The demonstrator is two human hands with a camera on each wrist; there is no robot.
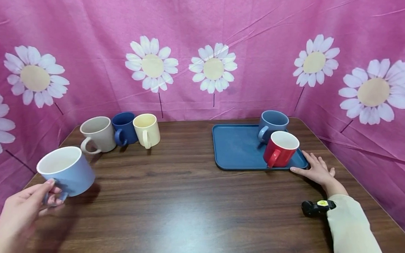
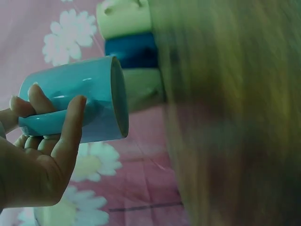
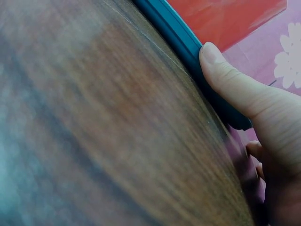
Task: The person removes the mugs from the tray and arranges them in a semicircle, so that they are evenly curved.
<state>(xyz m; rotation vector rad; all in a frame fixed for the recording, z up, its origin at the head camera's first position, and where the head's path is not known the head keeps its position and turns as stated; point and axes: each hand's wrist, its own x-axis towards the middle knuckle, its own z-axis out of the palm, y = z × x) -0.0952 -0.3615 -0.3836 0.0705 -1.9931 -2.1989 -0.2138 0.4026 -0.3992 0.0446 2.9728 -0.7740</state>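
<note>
On the left, my left hand (image 1: 26,207) holds a light blue mug (image 1: 77,178) by its handle, and the mug tilts slightly above the table. The left wrist view shows fingers wrapped about the handle of this mug (image 2: 96,117). At the far right, my right hand (image 1: 319,173) spans the near right corner of a blue tray (image 1: 237,151), its thumb against the front rim. The right wrist view has the thumb on the tray's edge (image 3: 188,44). A red mug (image 1: 284,155) and a grey-blue mug (image 1: 272,124) stand at the tray's right side.
Along the back left stand a grey mug (image 1: 102,135), a dark blue mug (image 1: 126,129) and a pale yellow mug (image 1: 150,128), side by side. Pink cloth with daisies (image 1: 251,91) hangs behind the brown wooden table (image 1: 178,187) and at both sides.
</note>
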